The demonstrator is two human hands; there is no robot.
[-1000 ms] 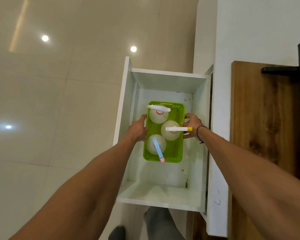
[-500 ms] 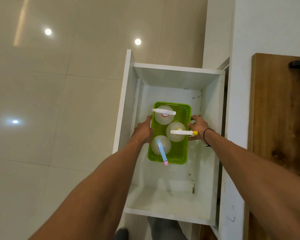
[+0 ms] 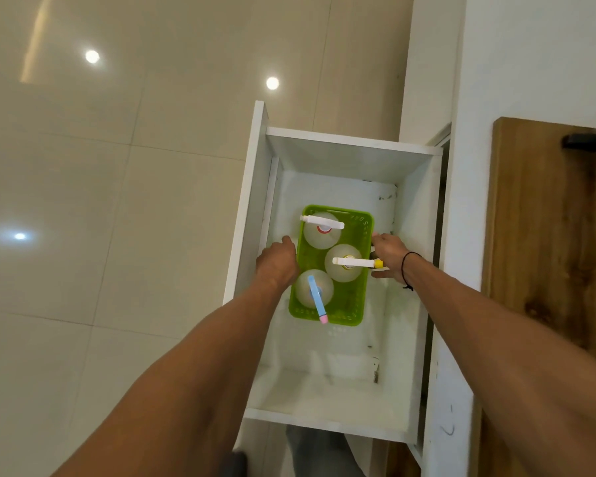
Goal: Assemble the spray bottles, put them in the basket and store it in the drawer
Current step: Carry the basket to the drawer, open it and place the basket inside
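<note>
A lime green basket (image 3: 353, 306) sits low inside the open white drawer (image 3: 327, 383). It holds three clear spray bottles: one with a white head (image 3: 321, 223) at the far end, one with a white head and yellow nozzle (image 3: 354, 262) in the middle, one with a blue head and pink nozzle (image 3: 316, 299) nearest me. My left hand (image 3: 276, 261) grips the basket's left rim. On the opposite rim, my right hand (image 3: 389, 255) holds the basket, fingers curled at its edge.
The drawer's side walls stand close to both hands. A white cabinet panel (image 3: 458, 235) and a wooden countertop (image 3: 551, 256) lie to the right. Glossy beige floor tiles (image 3: 117, 201) spread to the left. My legs and a shoe show below the drawer front.
The basket has sunk deeper into the drawer with both hands still on its rims. The view has shifted slightly.
</note>
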